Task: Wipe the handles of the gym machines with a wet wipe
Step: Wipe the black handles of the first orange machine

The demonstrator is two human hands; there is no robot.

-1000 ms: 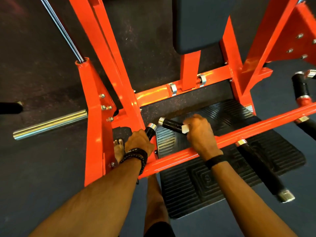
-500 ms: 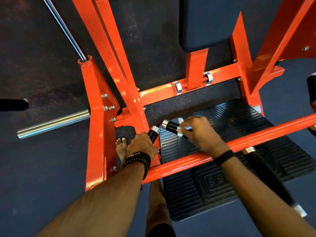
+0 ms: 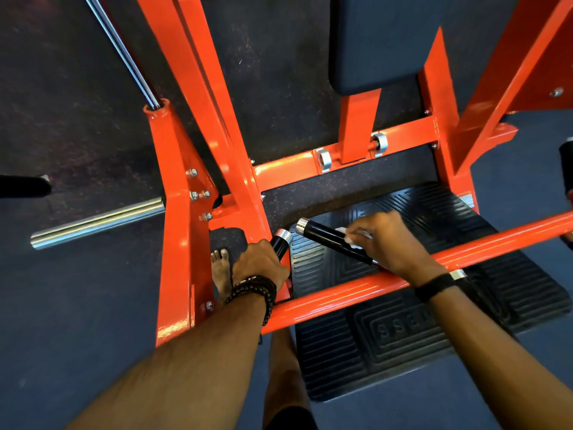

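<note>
Two short black handles with silver end caps stick out from the orange crossbar [image 3: 347, 297] of a gym machine. My left hand [image 3: 259, 266] grips the left handle [image 3: 280, 245] near its base. My right hand [image 3: 387, 240] presses a white wet wipe [image 3: 348, 235] around the right handle [image 3: 328, 238], close to where it meets the crossbar. Most of the wipe is hidden under my fingers.
A black ribbed foot plate [image 3: 412, 333] lies under the crossbar. A bare foot [image 3: 220, 268] stands beside the orange upright [image 3: 173, 231]. A chrome weight peg [image 3: 96, 223] juts out to the left. The black back pad [image 3: 390, 41] is above. Another black handle [image 3: 567, 169] shows at the right edge.
My right hand has slid with the wipe back along the right handle toward the crossbar, baring more of the black grip. My left hand has stayed on the left handle.
</note>
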